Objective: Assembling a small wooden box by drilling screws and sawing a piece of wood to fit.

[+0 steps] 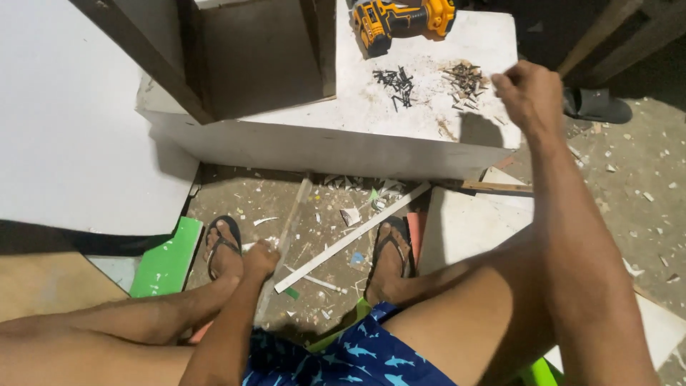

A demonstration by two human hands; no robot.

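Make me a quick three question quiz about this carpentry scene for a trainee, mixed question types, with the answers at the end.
1. True or false: the left hand grips a thin wooden strip.
2. Multiple choice: the right hand is nearest to which thing on the white board? A. the cordless drill B. the pile of pale wooden plugs and screws C. the green panel
3. Fill in: the pile of dark screws lies between the plug pile and the ____ edge of the board's dark opening.

Key: 1 true; 2 B; 3 right
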